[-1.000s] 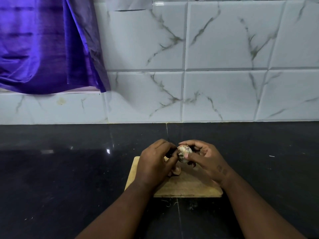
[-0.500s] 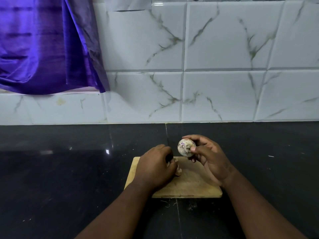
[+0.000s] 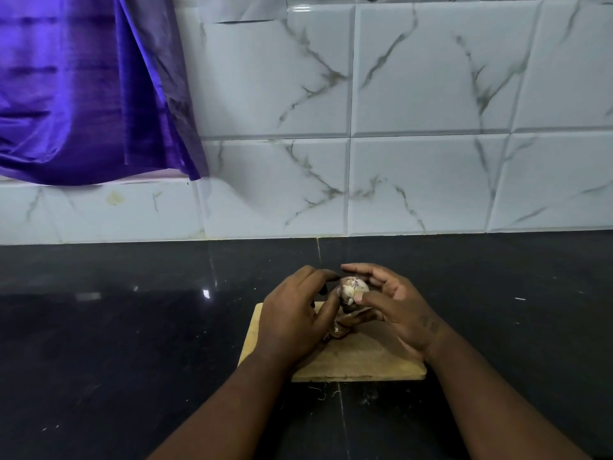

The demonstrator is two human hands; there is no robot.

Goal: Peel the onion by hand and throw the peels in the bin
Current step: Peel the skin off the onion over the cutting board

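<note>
Both hands over the wooden cutting board (image 3: 365, 365), forearms coming in from the bottom edge and converging at centre.
Right hand (image 3: 399, 308): palm turned inward toward the left, fingers arched over the far side of the onion (image 3: 353, 288), thumb pressed on its near side. It holds the onion clear above the board.
Left hand (image 3: 293, 318): back of hand up, fingers curled, thumb and fingertips closing on the onion's left side in a pinch. Can't resolve whether a flap of skin sits between the tips.
The onion looks mostly pale with purple flecks.
Loose peels (image 3: 343, 327) lie on the board just below the onion, between the two hands.
The board sits on a black glossy surface (image 3: 132, 343), with a marbled tile wall (image 3: 431, 161) behind and a purple curtain (image 3: 76, 94) at upper left.
</note>
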